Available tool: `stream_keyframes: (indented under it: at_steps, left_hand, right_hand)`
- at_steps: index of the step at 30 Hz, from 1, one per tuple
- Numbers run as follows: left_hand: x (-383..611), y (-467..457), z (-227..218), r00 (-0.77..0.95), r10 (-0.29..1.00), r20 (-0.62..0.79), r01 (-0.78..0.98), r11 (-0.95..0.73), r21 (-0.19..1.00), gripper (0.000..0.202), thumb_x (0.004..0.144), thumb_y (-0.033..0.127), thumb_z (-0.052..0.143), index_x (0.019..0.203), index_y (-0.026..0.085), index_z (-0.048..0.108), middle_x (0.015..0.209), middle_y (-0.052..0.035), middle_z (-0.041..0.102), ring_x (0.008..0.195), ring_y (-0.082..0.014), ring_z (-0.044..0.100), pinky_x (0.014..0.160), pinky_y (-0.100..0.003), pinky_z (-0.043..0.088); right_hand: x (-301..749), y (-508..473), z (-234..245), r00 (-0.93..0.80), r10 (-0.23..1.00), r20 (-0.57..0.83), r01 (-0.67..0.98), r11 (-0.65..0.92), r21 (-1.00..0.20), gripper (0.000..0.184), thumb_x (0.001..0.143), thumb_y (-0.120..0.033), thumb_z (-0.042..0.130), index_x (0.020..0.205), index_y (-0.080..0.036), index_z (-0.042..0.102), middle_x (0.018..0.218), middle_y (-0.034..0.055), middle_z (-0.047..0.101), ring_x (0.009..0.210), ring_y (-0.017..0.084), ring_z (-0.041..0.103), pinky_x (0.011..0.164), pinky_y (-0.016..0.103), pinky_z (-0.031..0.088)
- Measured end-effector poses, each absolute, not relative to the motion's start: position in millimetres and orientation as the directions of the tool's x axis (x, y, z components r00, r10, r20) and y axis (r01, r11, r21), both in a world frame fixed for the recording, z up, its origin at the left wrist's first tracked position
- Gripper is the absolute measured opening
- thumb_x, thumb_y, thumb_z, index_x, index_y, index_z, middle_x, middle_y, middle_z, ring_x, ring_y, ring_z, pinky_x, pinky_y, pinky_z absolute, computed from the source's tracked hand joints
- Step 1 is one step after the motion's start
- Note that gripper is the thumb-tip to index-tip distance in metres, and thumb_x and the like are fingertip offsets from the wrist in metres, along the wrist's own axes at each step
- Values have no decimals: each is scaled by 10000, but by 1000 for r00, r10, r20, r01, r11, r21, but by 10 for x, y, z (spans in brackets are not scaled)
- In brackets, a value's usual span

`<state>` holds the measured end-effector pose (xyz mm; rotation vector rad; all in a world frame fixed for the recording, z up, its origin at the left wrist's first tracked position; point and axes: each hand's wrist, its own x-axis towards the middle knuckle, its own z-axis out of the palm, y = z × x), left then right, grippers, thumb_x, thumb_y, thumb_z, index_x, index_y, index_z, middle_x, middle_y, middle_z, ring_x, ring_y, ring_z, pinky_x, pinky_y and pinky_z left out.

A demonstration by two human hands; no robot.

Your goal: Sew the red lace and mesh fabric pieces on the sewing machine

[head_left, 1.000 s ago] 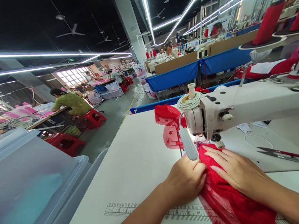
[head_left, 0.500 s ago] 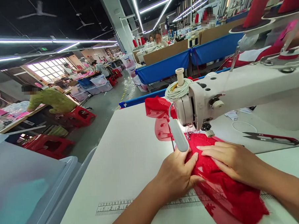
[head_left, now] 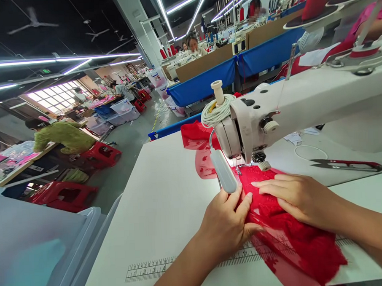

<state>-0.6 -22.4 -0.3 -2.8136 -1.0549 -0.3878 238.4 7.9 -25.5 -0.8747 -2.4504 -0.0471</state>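
Red lace fabric [head_left: 285, 210] with a sheer mesh part runs under the needle and presser foot [head_left: 238, 170] of a white sewing machine [head_left: 303, 108]. Left of the seam, my left hand [head_left: 227, 219] lies on the fabric's edge, fingers stretched and thumb apart. My right hand [head_left: 299, 197] rests flat on the lace, fingers extended toward the needle. Just above my left fingertips hangs a small white lamp [head_left: 223, 171], lighting the sewing spot. Behind the needle, more red mesh [head_left: 206, 159] spreads over the white table [head_left: 162, 203].
Thread snips [head_left: 347, 165] lie right of the machine head, beside a thin white ring [head_left: 311, 153]. A ruler scale [head_left: 152, 269] is printed along the table's front. Plastic bins [head_left: 56, 250] stand at the left. A person in green [head_left: 64, 136] works at another table.
My view has shifted slightly, so the machine appears a little further left and higher. Both hands stay on the fabric in almost the same pose; my right fingers are slightly more spread.
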Motion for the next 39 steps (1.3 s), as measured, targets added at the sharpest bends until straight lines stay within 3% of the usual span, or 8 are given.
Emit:
stream_keyframes:
  at_steps: [12, 22, 28, 32, 35, 37, 39]
  left_hand:
    - [21, -177, -111, 700, 627, 343, 671, -742, -13, 876, 952, 662, 51, 1295, 66, 593, 1211, -234, 623, 931, -287, 556, 725, -412, 517]
    - [42, -108, -125, 687, 618, 381, 687, -724, -64, 814, 971, 654, 145, 1292, 66, 608, 1132, -212, 654, 954, -298, 559, 783, -429, 512]
    - [42, -85, -137, 678, 641, 361, 709, -699, -90, 782, 969, 661, 199, 1320, 76, 581, 1048, -195, 665, 959, -309, 566, 797, -438, 510]
    - [27, -81, -62, 708, 589, 389, 662, -746, -75, 727, 984, 627, 244, 1194, 48, 630, 1082, -210, 640, 1013, -327, 563, 824, -456, 496]
    - [7, -73, -11, 779, 529, 338, 568, -823, -21, 565, 1035, 488, 249, 973, 99, 654, 928, -141, 632, 821, -239, 571, 686, -369, 487]
    - [0, -64, 1, 785, 535, 311, 561, -828, 9, 514, 1049, 396, 227, 853, 131, 621, 787, -81, 585, 669, -189, 506, 595, -326, 442]
    - [1, -59, 2, 748, 591, 303, 611, -791, 32, 510, 1048, 368, 201, 808, 142, 590, 730, -58, 547, 614, -175, 457, 570, -318, 419]
  right_hand:
    - [2399, 157, -207, -686, 525, 504, 581, 812, -56, 427, 762, -3, 413, 1046, -187, 673, 1078, 46, 750, 852, 192, 707, 777, 350, 593]
    - [2388, 238, -237, -682, 502, 533, 574, 818, -36, 439, 749, -2, 401, 1071, -166, 650, 1088, 52, 747, 868, 195, 699, 738, 339, 588]
    - [2420, 390, -206, -724, 543, 426, 562, 822, -91, 460, 761, -22, 415, 1125, -193, 637, 1034, 44, 749, 804, 196, 680, 737, 354, 575]
    - [2431, 427, -209, -724, 561, 401, 557, 818, -141, 391, 850, -67, 401, 1138, -191, 635, 1039, 51, 746, 797, 192, 673, 822, 388, 565]
    - [2415, 367, -229, -671, 593, 446, 592, 790, -160, 367, 915, -134, 415, 1224, -187, 606, 1170, 71, 711, 959, 209, 668, 904, 411, 537]
    - [2403, 318, -246, -671, 570, 475, 571, 805, -159, 415, 896, -101, 416, 1252, -208, 600, 1263, 61, 670, 1046, 215, 642, 927, 417, 519]
    - [2393, 283, -260, -699, 514, 497, 516, 844, -148, 455, 847, -46, 415, 1205, -222, 634, 1257, 38, 675, 995, 207, 639, 902, 408, 520]
